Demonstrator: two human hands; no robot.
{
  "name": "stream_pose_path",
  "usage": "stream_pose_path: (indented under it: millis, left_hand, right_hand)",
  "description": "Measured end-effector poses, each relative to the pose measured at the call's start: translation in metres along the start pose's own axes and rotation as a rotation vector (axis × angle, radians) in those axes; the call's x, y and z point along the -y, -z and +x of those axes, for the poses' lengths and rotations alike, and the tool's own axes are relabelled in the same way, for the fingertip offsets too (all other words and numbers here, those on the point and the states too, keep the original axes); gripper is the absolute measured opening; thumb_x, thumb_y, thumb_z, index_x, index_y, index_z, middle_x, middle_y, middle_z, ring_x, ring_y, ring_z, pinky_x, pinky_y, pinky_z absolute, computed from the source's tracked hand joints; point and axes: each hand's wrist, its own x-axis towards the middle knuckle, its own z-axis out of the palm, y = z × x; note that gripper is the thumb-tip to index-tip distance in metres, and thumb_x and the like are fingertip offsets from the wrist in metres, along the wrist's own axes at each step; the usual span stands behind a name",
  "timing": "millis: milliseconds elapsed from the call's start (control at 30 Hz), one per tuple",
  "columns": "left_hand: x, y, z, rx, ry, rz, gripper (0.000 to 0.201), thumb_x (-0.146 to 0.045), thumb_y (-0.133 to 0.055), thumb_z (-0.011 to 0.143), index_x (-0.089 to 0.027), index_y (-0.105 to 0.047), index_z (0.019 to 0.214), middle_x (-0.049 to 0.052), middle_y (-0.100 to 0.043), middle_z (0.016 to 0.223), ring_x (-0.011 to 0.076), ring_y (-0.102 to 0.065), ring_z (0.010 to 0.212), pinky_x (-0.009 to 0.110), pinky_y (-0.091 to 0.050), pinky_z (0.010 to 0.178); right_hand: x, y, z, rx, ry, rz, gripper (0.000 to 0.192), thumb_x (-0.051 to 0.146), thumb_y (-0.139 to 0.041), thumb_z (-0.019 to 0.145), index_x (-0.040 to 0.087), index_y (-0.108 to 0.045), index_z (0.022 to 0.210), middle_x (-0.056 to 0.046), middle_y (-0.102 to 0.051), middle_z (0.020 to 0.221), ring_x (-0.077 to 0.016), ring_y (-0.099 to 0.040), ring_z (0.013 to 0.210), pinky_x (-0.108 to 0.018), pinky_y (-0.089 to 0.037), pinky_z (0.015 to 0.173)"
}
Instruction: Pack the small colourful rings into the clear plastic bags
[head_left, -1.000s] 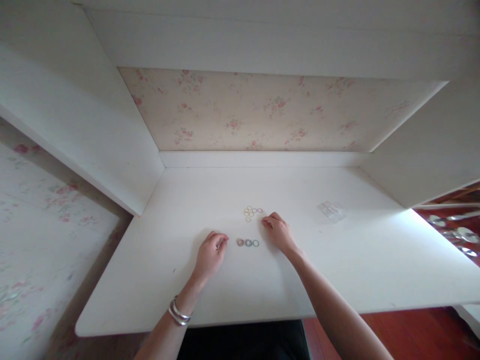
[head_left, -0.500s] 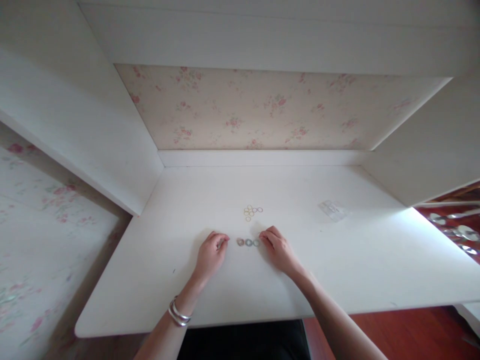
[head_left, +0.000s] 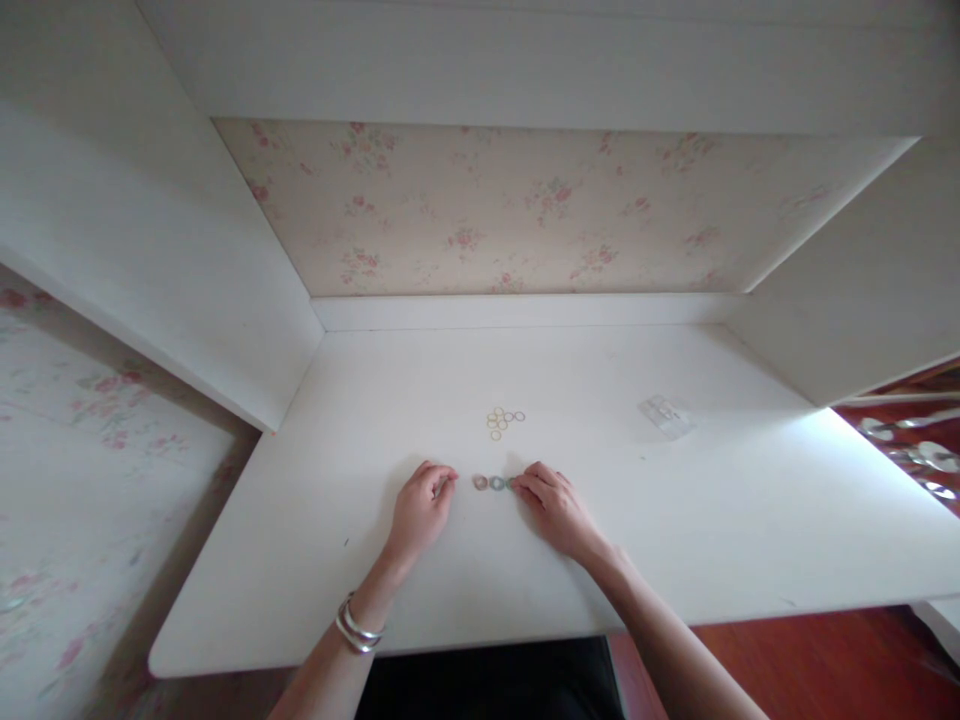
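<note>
Just three small coloured rings

- Right hand fingertips touch the greenish end of a ring row
- Left hand rests curled just beside it on the white table
- Thin rings cluster beyond

1. No text, label, brand, number or sign can be read anywhere in the head view.
2. No print is shown on the white surface.
3. Only a faded flower pattern, without lettering, is carried by the wallpaper panel behind the surface.
4. The small clear packet, lying on the surface well to the right of the loose yellow rings, is too small and blurred for any marking to be made out.
</note>
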Motion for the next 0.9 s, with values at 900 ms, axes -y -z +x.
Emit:
stream_pose_path:
  millis: [900]
  left_hand:
    - [0.002, 0.001, -0.001, 0.016, 0.020, -0.056, 0.014, -0.022, -0.050, 0.084, -0.021, -0.064, 0.085, 0.000, -0.062, 0.083, 0.0115, -0.054, 0.067, 0.023, -0.042, 0.066]
  right_hand:
    - [-0.046, 0.011, 0.062, -0.105, -0.194, -0.234, 0.027, 0.028, -0.039, 0.092, 0.022, -0.066, 0.089, -0.005, -0.060, 0.095, -0.0158, -0.055, 0.085, -0.025, -0.040, 0.074]
